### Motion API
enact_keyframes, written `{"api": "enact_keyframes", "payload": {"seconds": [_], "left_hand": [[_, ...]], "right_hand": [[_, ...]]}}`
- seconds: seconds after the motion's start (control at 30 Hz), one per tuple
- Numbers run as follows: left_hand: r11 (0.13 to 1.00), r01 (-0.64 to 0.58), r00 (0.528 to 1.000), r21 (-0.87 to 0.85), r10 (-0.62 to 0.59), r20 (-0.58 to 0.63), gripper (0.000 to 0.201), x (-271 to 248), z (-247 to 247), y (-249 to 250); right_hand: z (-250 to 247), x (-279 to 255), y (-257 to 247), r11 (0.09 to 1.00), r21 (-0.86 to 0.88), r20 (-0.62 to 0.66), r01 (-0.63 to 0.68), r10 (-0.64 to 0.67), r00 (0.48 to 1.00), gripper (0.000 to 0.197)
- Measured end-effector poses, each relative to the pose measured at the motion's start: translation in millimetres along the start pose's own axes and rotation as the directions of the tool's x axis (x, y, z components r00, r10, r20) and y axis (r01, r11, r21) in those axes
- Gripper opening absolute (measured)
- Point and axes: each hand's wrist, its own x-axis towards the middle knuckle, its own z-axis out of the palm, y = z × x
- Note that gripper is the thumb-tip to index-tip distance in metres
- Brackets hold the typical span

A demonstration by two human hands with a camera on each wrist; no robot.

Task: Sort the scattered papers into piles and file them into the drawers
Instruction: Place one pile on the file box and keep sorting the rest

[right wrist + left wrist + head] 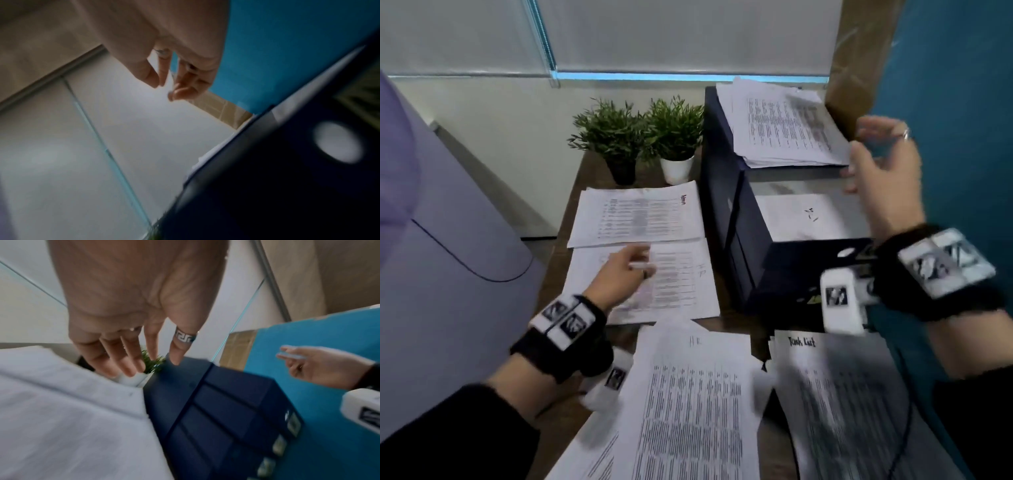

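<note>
Taking the dark blue drawer unit [726, 212] as the landmark, the nearest things are two piles in front of it, closest to the person: one headed "HR" [688, 404] and, at its right side, one headed "Task List" [839, 404]. They lie apart, probably so that the categories do not mix.

To the left of the unit, a little further, lies a second HR sheet pile [674, 281]. The left hand [619, 277] hovers low over it, palm down, fingers relaxed and slightly spread, holding nothing. I judge it is about to gather this pile. Behind it lies the "Admin" pile [637, 216], and past that stand two small potted plants [640, 137].

The top drawer [811, 219] of the unit is pulled out, with a white sheet lying in it, so filing seems to be in progress. On top of the unit rests another stack of papers [784, 130]. The right hand [880, 171] is raised beside this stack, above the drawer, fingers loosely extended and blurred, empty as far as I can see.
</note>
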Motion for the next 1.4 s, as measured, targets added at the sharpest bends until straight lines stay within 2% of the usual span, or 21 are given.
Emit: {"api": "enact_keyframes", "payload": {"seconds": [0.03,0.07,0.13,0.17,0.23,0.27,0.3,0.33,0.4,0.47,0.53,0.6,0.73,0.83,0.93,1.03,1.17,1.27,1.33,1.37,1.4], "left_hand": [[0.998,0.044,0.999,0.055,-0.045,0.018,0.044,-12,2,-28],[0.990,0.101,0.994,0.099,-0.105,0.033,0.045,-25,4,-55],[0.956,0.217,0.972,0.199,-0.232,0.050,0.051,-45,13,-103],[0.929,0.251,0.960,0.272,-0.274,0.050,0.055,-55,17,-120],[0.861,0.273,0.950,0.429,-0.311,0.020,0.063,-72,23,-143],[0.845,0.275,0.950,0.458,-0.312,0.005,0.065,-80,25,-147],[0.857,0.272,0.953,0.438,-0.304,0.005,0.066,-87,28,-148],[0.883,0.261,0.957,0.390,-0.289,0.012,0.066,-93,31,-147],[0.923,0.261,0.957,0.281,-0.285,0.049,0.050,-102,35,-145],[0.951,0.262,0.952,0.165,-0.283,0.117,0.020,-112,37,-144],[0.960,0.278,0.951,-0.022,-0.272,0.150,0.018,-119,36,-148],[0.926,0.319,0.945,-0.200,-0.293,0.147,0.022,-122,34,-158],[0.852,0.379,0.921,-0.361,-0.385,0.059,0.023,-128,25,-182],[0.802,0.403,0.905,-0.442,-0.422,0.058,0.022,-134,14,-189],[0.779,0.389,0.903,-0.491,-0.428,0.036,0.019,-136,9,-194],[0.756,0.393,0.899,-0.524,-0.435,0.046,0.020,-135,7,-198],[0.770,0.368,0.917,-0.522,-0.394,0.064,0.031,-139,6,-205],[0.775,0.347,0.930,-0.528,-0.355,0.090,0.028,-145,5,-203],[0.765,0.336,0.937,-0.550,-0.333,0.108,0.022,-146,4,-202],[0.759,0.331,0.938,-0.561,-0.329,0.108,0.019,-146,3,-201],[0.751,0.324,0.940,-0.576,-0.326,0.104,0.018,-146,3,-202]], "right_hand": [[1,-28,6,0.999,0.016,0.029,0.039,-0.039,0.999,0.015],[6,-60,16,1.000,0.012,0.088,0.004,-0.005,0.996,0.019],[18,-125,42,0.975,-0.045,0.255,-0.218,0.222,0.941,0.033],[24,-157,59,0.932,-0.120,0.344,-0.343,0.363,0.866,0.034],[30,-211,99,0.803,-0.336,0.465,-0.493,0.596,0.655,0.022],[31,-234,116,0.750,-0.454,0.471,-0.481,0.661,0.584,0.015],[32,-252,128,0.714,-0.553,0.461,-0.430,0.692,0.556,0.006],[31,-265,139,0.685,-0.622,0.440,-0.380,0.707,0.554,0.010],[34,-280,141,0.614,-0.646,0.364,-0.453,0.770,0.525,0.034],[39,-285,135,0.576,-0.652,0.319,-0.494,0.799,0.510,0.083],[45,-287,128,0.564,-0.638,0.289,-0.524,0.807,0.515,0.101],[49,-293,133,0.568,-0.600,0.268,-0.563,0.806,0.529,0.096],[36,-294,142,0.606,-0.410,0.311,-0.682,0.796,0.520,0.071],[20,-292,134,0.629,-0.364,0.463,-0.687,0.762,0.453,0.036],[11,-295,130,0.668,-0.418,0.558,-0.616,0.724,0.406,0.020],[12,-299,132,0.691,-0.437,0.525,-0.576,0.716,0.460,0.036],[20,-298,123,0.704,-0.372,0.531,-0.605,0.696,0.483,0.018],[26,-296,118,0.727,-0.356,0.517,-0.587,0.676,0.524,0.039],[29,-295,113,0.743,-0.363,0.495,-0.563,0.665,0.559,0.020],[29,-295,113,0.751,-0.369,0.490,-0.548,0.658,0.571,0.018],[28,-295,113,0.760,-0.369,0.474,-0.534,0.649,0.595,0.027]]}}
